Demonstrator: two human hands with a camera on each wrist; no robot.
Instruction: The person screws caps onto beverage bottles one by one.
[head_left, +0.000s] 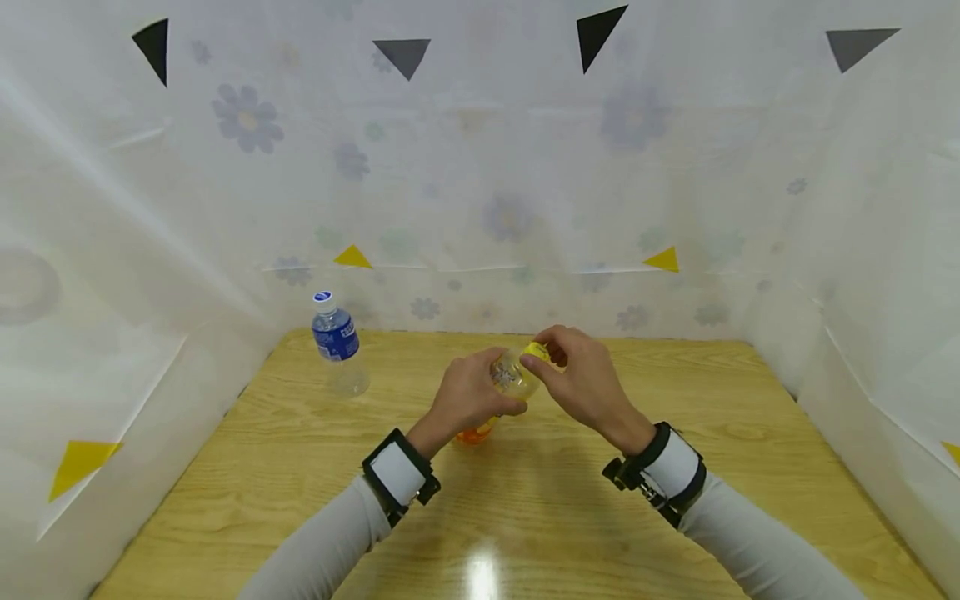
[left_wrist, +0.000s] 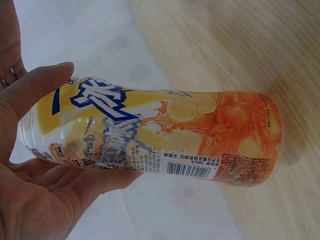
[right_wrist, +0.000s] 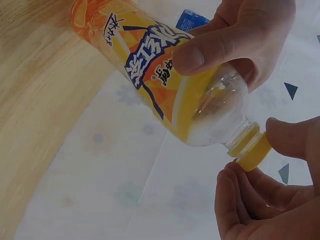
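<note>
A clear plastic drink bottle (left_wrist: 165, 135) with a yellow and orange label tilts above the table, its neck toward my right hand. My left hand (head_left: 474, 388) grips it around the upper body, thumb on one side and fingers on the other. At the neck, the yellow cap (right_wrist: 254, 151) sits between the thumb and fingertips of my right hand (head_left: 588, 379), which pinch it. A yellow ring shows just below the cap in the right wrist view. The bottle's orange base (head_left: 476, 433) is low, close over the tabletop.
A second clear bottle (head_left: 336, 337) with a blue label and white cap stands upright at the table's back left. The wooden table (head_left: 300, 492) is bordered by pale flowered sheeting (head_left: 480, 183) at the back and both sides, with black, grey and yellow triangles on it.
</note>
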